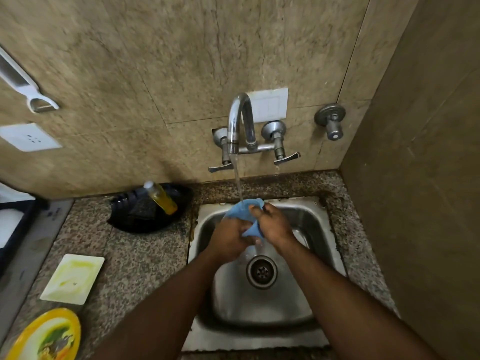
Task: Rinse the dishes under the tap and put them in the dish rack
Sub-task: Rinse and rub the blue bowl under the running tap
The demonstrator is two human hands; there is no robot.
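Both hands, left hand (pixel 230 236) and right hand (pixel 275 224), gripping blue dish (pixel 242 211) over sink (pixel 306 219), under running tap (pixel 239 120). Rinsing underway. Left to do, likely: white tray (pixel 74 278), yellow plate (pixel 46 336). Rack not identified.

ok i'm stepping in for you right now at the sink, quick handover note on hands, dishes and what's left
Left hand and right hand: both grip a blue item over the sink, under the running tap. Whether it is a dish or a cloth, I cannot tell.
Still on the counter, left of the sink: white square plate with yellow residue, and yellow plate with food remains.
The black rack behind them holds only a bottle of yellow liquid.
Done: no rinsed dish in the rack.
Left: finish the blue item, rinse both plates, rack them, probably close the tap.
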